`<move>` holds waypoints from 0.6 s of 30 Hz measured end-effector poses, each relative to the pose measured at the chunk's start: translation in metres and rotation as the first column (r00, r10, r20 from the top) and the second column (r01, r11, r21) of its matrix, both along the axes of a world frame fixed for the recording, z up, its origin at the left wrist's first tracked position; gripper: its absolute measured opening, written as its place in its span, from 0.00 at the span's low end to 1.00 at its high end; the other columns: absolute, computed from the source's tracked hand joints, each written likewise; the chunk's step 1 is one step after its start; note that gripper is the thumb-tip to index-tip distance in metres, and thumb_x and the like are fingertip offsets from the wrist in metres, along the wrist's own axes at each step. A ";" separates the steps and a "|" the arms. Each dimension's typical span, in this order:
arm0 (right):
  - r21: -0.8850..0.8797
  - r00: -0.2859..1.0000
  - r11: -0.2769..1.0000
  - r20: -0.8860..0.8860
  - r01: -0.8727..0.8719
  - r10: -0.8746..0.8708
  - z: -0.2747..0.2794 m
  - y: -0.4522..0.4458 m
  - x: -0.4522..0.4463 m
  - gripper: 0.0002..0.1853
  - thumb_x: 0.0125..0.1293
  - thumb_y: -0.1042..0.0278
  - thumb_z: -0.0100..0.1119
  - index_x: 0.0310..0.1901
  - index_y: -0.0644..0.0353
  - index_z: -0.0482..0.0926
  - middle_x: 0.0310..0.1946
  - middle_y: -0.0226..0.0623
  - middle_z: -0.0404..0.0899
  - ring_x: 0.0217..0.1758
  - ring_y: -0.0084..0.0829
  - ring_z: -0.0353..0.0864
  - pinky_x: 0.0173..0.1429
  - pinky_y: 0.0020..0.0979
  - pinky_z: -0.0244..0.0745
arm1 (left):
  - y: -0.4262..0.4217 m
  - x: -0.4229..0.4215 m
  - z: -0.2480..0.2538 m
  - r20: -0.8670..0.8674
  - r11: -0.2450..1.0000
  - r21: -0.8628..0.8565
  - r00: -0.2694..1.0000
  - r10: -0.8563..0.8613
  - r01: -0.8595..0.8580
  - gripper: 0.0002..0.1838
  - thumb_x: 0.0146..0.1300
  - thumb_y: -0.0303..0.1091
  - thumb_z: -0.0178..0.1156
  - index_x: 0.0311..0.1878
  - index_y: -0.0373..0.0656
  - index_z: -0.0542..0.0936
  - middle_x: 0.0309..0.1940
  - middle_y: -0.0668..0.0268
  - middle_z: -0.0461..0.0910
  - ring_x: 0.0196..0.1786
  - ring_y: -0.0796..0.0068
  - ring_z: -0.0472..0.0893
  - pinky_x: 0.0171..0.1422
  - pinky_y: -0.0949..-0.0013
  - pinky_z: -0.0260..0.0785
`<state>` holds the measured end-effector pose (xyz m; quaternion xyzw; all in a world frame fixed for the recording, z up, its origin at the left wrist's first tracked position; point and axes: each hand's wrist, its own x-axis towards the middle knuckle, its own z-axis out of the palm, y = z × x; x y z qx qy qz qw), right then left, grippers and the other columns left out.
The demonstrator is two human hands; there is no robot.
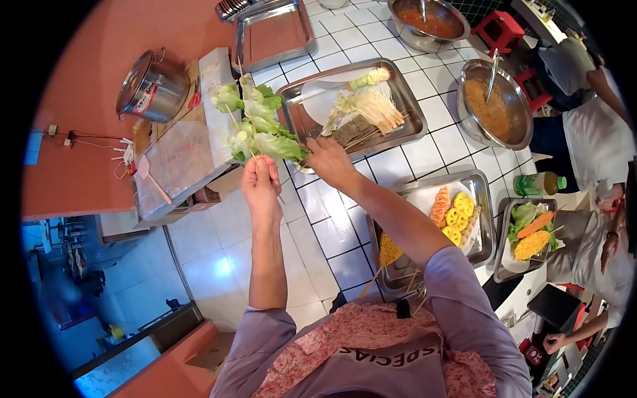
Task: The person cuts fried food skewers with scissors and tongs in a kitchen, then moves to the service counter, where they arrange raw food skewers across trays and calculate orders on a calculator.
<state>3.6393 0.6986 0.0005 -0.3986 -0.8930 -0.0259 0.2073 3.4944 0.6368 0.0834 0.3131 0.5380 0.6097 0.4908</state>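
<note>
My left hand point(261, 178) is closed around the lower ends of wooden skewers that carry green lettuce leaves point(263, 126). The leaves spread above it, over the left edge of the counter. My right hand point(326, 159) reaches to the near left corner of a metal tray point(419, 126), with its fingertips at the edge of the lettuce; whether they pinch anything is hidden. Inside that tray lie pale enoki mushrooms point(379, 109), a grey-brown piece point(353, 130) with skewers, and a light green roll point(369, 78).
Empty trays point(310, 46) are stacked beyond, near a lidded pot point(154, 86). Two sauce bowls point(495, 109) point(430, 25) stand right. A nearer tray point(490, 225) holds yellow and orange skewered food; another point(535, 260) sits beside a green bottle point(539, 184). People stand at right.
</note>
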 end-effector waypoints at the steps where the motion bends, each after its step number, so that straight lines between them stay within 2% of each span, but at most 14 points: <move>1: -0.036 1.000 0.999 0.003 -0.010 0.011 -0.003 0.000 0.000 0.17 0.57 0.72 0.51 0.49 0.57 0.79 0.34 0.33 0.76 0.39 0.31 0.78 0.43 0.31 0.69 | -0.001 0.000 -0.001 0.001 1.000 -0.010 1.000 -0.001 0.001 0.10 0.71 0.37 0.46 0.35 0.45 0.72 0.18 0.76 0.65 0.15 0.90 0.55 0.16 0.82 0.44; 6: -0.167 0.999 0.986 0.041 -0.019 0.026 -0.003 -0.001 0.004 0.23 0.58 0.72 0.49 0.57 0.54 0.73 0.36 0.34 0.76 0.37 0.32 0.80 0.44 0.32 0.70 | -0.005 -0.001 -0.005 -0.006 1.000 -0.031 1.000 0.005 -0.005 0.10 0.71 0.37 0.46 0.35 0.46 0.72 0.18 0.76 0.66 0.15 0.90 0.56 0.16 0.83 0.43; 9: -0.286 1.000 0.958 -0.005 0.015 -0.017 0.006 -0.004 0.008 0.24 0.57 0.74 0.48 0.58 0.53 0.72 0.35 0.36 0.77 0.33 0.34 0.79 0.45 0.34 0.70 | -0.005 -0.001 -0.005 -0.003 1.000 -0.018 1.000 0.013 -0.013 0.09 0.71 0.37 0.46 0.35 0.46 0.72 0.18 0.76 0.66 0.15 0.91 0.56 0.16 0.84 0.44; 13: -0.262 0.976 0.965 -0.201 0.026 -0.080 0.016 -0.008 0.030 0.19 0.56 0.75 0.48 0.51 0.56 0.73 0.35 0.37 0.78 0.38 0.38 0.78 0.46 0.37 0.69 | -0.007 -0.003 -0.008 -0.001 1.000 -0.023 1.000 0.017 -0.017 0.10 0.71 0.37 0.46 0.35 0.46 0.72 0.18 0.77 0.66 0.15 0.91 0.56 0.16 0.84 0.44; 15: -0.185 0.959 0.975 -0.229 0.126 -0.168 -0.007 0.005 0.050 0.14 0.56 0.75 0.49 0.45 0.57 0.74 0.36 0.38 0.78 0.41 0.39 0.77 0.47 0.38 0.68 | -0.009 -0.003 -0.007 -0.008 0.999 -0.036 1.000 0.029 -0.029 0.10 0.71 0.37 0.46 0.35 0.46 0.72 0.18 0.77 0.66 0.15 0.91 0.56 0.16 0.84 0.43; 17: -0.231 0.929 0.916 -0.098 0.327 -0.357 -0.004 0.012 0.069 0.09 0.56 0.74 0.48 0.39 0.56 0.73 0.36 0.38 0.79 0.44 0.39 0.76 0.49 0.39 0.67 | -0.009 -0.002 -0.006 -0.018 0.998 -0.056 0.999 0.033 -0.034 0.10 0.71 0.37 0.46 0.34 0.46 0.72 0.18 0.77 0.65 0.15 0.91 0.56 0.16 0.84 0.43; 18: -0.270 0.926 0.898 -0.057 0.347 -0.374 -0.005 0.013 0.077 0.09 0.56 0.73 0.48 0.39 0.56 0.73 0.36 0.38 0.79 0.44 0.39 0.76 0.49 0.39 0.67 | -0.009 -0.002 -0.006 -0.026 0.997 -0.066 0.999 0.034 -0.036 0.10 0.71 0.37 0.46 0.34 0.47 0.72 0.18 0.77 0.65 0.15 0.91 0.56 0.16 0.84 0.43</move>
